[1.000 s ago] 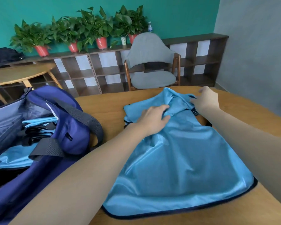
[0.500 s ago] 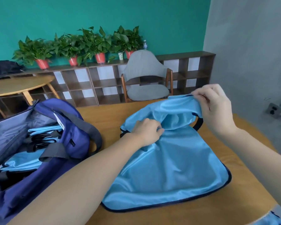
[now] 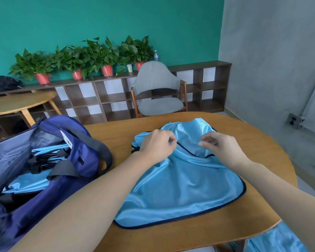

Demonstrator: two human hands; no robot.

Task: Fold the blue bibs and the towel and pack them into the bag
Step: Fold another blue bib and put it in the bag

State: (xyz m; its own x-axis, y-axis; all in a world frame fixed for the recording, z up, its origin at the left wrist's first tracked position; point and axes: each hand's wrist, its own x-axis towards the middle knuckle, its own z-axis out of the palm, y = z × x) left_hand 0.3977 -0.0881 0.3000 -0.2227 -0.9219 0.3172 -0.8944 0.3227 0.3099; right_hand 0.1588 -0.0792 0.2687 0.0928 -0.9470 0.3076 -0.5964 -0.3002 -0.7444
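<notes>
Head view shows the blue bib [image 3: 180, 186] lying flatter on the wooden table [image 3: 262, 146] than half a second ago: its top flap, then lifted high, now lies folded back over the far end, with the dark trim curving across the cloth between the two hands. The right hand [image 3: 220, 148] has come down from that lift and hovers just over the folded flap with fingers loosely curled, thumb and forefinger close together; whether they still pinch cloth cannot be told. The left hand [image 3: 158, 144] stays on the bib's upper left part, fingers curled into the fabric and gathering it at the fold.

Left of the bib, touching the left forearm, stands the open navy bag [image 3: 44, 160], its grey strap [image 3: 96, 144] draped over the near rim. Folded blue bibs with black ties [image 3: 42, 160] lie stacked inside it. More blue cloth [image 3: 275, 240] hangs below the table's near right edge.

Behind the table a grey chair [image 3: 156, 91] faces it, backed by a low dark shelf unit [image 3: 102, 99] carrying potted plants [image 3: 91, 57] in red pots. A second wooden table [image 3: 20, 102] stands at far left. The back wall is teal, the right wall grey.
</notes>
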